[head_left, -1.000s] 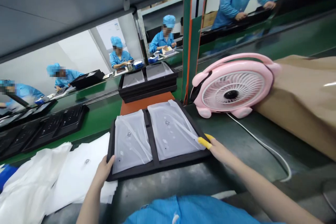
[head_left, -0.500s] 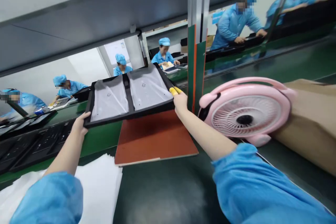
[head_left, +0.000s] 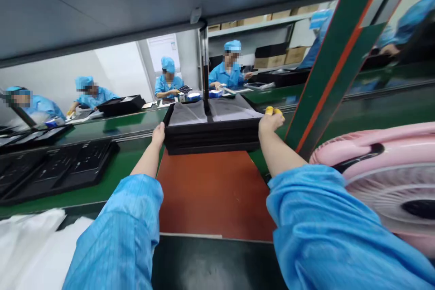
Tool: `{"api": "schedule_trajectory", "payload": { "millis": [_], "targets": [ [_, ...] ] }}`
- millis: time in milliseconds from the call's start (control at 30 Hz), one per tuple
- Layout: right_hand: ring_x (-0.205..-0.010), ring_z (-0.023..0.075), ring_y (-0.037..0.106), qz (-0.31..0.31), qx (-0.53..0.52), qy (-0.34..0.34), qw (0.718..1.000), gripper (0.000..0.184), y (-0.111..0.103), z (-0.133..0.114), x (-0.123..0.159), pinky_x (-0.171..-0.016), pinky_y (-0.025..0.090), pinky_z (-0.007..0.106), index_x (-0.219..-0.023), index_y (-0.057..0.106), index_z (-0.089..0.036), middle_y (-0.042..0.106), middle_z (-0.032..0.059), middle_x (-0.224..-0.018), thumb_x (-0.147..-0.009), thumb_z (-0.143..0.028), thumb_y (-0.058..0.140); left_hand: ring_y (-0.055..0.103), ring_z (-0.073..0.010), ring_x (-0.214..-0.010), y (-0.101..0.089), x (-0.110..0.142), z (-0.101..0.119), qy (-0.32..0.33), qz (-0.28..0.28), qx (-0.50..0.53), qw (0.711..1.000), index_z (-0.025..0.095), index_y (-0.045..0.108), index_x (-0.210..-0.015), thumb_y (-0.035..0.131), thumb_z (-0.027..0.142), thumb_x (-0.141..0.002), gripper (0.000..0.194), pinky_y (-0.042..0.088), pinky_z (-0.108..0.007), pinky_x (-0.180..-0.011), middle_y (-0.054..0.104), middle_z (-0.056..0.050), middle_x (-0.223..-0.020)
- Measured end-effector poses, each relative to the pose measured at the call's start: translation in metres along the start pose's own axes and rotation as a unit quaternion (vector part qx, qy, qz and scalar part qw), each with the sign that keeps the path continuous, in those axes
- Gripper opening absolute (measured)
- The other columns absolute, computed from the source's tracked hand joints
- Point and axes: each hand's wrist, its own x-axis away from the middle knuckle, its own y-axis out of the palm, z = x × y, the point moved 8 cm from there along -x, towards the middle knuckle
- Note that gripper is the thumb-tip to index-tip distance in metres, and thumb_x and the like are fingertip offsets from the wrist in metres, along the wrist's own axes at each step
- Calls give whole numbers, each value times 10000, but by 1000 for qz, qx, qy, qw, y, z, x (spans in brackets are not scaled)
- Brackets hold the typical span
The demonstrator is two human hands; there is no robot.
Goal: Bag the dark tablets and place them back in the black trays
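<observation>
A black foam-like tray [head_left: 208, 113] with two compartments sits level on top of a stack of similar black trays [head_left: 214, 138]. Each compartment holds a flat item in a translucent frosted bag [head_left: 234, 108]. At the tray's left end, my left hand [head_left: 158, 135] is closed on the edge. My right hand [head_left: 270, 123], with yellow covers on its fingertips, grips the right end; its thumb and lower fingers are partly hidden. Beneath and in front of the stack lies a reddish-brown board [head_left: 214, 195].
A pink fan [head_left: 384, 181] stands at the right, near a green-and-orange post [head_left: 333, 77]. More black trays [head_left: 78, 163] lie on the green belt at left. White sheets [head_left: 44, 249] are at the lower left. Several co-workers in blue sit across the line; a shelf hangs overhead.
The raised, tilted tray has come down level onto the black stack, both hands still holding it. My view has shifted, bringing the board nearer the middle and the fan further right.
</observation>
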Motion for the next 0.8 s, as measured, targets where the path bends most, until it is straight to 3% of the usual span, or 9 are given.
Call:
{"api": "schedule_trajectory", "payload": {
  "millis": [100, 200, 300, 367, 467, 533, 600, 667, 800],
  "targets": [
    [-1217, 365, 330, 44, -25, 4, 999, 463, -13, -1, 30, -969, 244, 550, -1129, 456, 10, 399, 309, -1216, -862, -353, 351, 418, -236, -1230, -20, 46, 3, 4, -47, -57, 997, 100, 545, -1158, 434, 365, -842, 427, 312, -340, -1023, 520, -133, -1271],
    [-1157, 282, 413, -1, -99, -152, 983, 363, -26, -10, 112, -982, 302, 482, -1087, 496, -89, 486, 198, -1164, -857, -345, 380, 403, -222, -1244, -56, 123, -2, 31, -203, -177, 963, 137, 498, -1234, 443, 427, -822, 507, 298, -329, -1039, 464, -100, -1331],
    [-969, 222, 535, -219, -140, -273, 926, 314, -37, -3, 237, -856, 439, 410, -1025, 542, -162, 563, 115, -1014, -852, -387, 406, 395, -225, -1249, -117, 224, -25, 22, -358, -303, 883, 190, 484, -1257, 459, 492, -787, 559, 287, -332, -1048, 440, -62, -1354],
    [-890, 205, 557, -365, -113, -349, 856, 265, -54, 3, 322, -802, 466, 381, -974, 576, -198, 597, 85, -934, -847, -384, 435, 389, -232, -1253, -169, 282, -43, -25, -359, -363, 859, 200, 475, -1261, 464, 486, -780, 560, 280, -350, -1052, 434, -62, -1359],
    [-845, 192, 565, -515, -89, -481, 704, 234, -82, 4, 417, -788, 471, 355, -978, 608, -228, 633, 65, -909, -841, -359, 471, 369, -234, -1266, -234, 346, -68, -100, -266, -424, 860, 154, 452, -1271, 429, 439, -806, 546, 267, -368, -1060, 412, -107, -1371],
    [-827, 187, 570, -539, -89, -535, 644, 237, -93, 1, 444, -781, 472, 343, -972, 623, -231, 646, 61, -908, -846, -354, 465, 371, -234, -1264, -263, 373, -81, -118, -191, -433, 873, 127, 440, -1271, 432, 412, -808, 544, 278, -370, -1058, 412, -130, -1366],
    [-817, 190, 573, -521, -75, -544, 653, 258, -91, -2, 445, -749, 477, 333, -942, 634, -225, 650, 64, -895, -853, -373, 442, 395, -224, -1245, -291, 386, -90, -108, -97, -431, 891, 132, 440, -1260, 433, 381, -810, 514, 301, -369, -1047, 439, -126, -1343],
    [-825, 203, 571, -487, -44, -527, 696, 312, -83, 0, 433, -721, 478, 337, -924, 634, -215, 647, 72, -878, -858, -416, 405, 426, -213, -1216, -330, 390, -93, -96, 32, -435, 895, 134, 449, -1239, 420, 336, -819, 467, 320, -362, -1035, 478, -124, -1300],
    [-837, 225, 569, -442, 12, -487, 754, 406, -72, 15, 411, -712, 476, 359, -928, 625, -213, 639, 71, -869, -845, -487, 337, 407, -255, -1217, -431, 399, -96, -142, 281, -476, 821, 24, 434, -1223, 423, 252, -812, 471, 311, -375, -1032, 472, -204, -1269]
  ]
}}
